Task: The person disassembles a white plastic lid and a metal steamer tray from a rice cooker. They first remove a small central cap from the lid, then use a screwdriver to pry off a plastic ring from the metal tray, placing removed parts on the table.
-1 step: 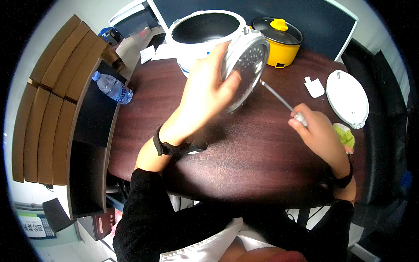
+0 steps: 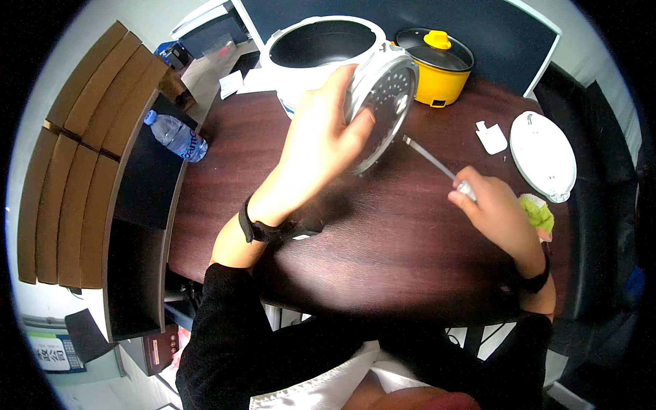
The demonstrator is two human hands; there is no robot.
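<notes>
My left hand (image 2: pixel 321 143) grips the rim of a white rice cooker lid (image 2: pixel 393 96), thumb across the inner side. The lid is tipped up on edge, its shiny perforated metal face turned right; whether it joins the cooker is hard to tell. Behind it stands the white rice cooker (image 2: pixel 287 85), uncovered, with a dark inside. My right hand (image 2: pixel 499 215) is closed round the pale handle of a screwdriver (image 2: pixel 434 162). Its thin metal shaft points up and left, the tip a short gap from the lid's lower right edge.
A yellow pot (image 2: pixel 441 85) with a glass lid stands behind. On the right lie a small white plastic piece (image 2: pixel 492 139), a white oval cover (image 2: pixel 543 157) and a green-and-white cloth (image 2: pixel 538 215). A water bottle (image 2: pixel 176 137) and brown boxes (image 2: pixel 61 205) are at left.
My right hand and the screwdriver have shifted slightly left and down, and the tip sits lower beside the lid. The lid has moved a touch left with my left hand.
</notes>
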